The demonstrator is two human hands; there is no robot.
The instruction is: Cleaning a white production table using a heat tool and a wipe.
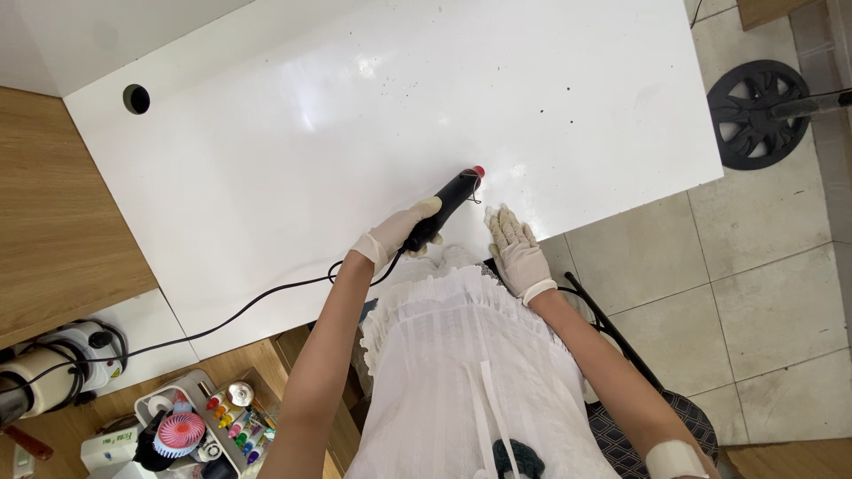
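- Head view, looking straight down: a glossy white counter [355,115] with a smooth, reflective top, a few dark specks and a round cable hole [136,98] near its far left corner.
- The left hand [395,233], in a thin pale glove, is wrapped tight around the handle of a black, tube-shaped heat tool [446,205] with a red tip; the tool lies low over the counter near its front edge.
- A thin black cord [240,310] trails from the tool leftward across the counter.
- The right hand [515,251], also gloved, rests flat and open on the counter edge, fingers straight, just beside the tool's tip, holding nothing.
- Lower left: a tray [226,426] of coloured markers and a small pink round fan [180,432].
- Right: pale square floor tiles [763,266] and a black wheel-shaped base [754,113].
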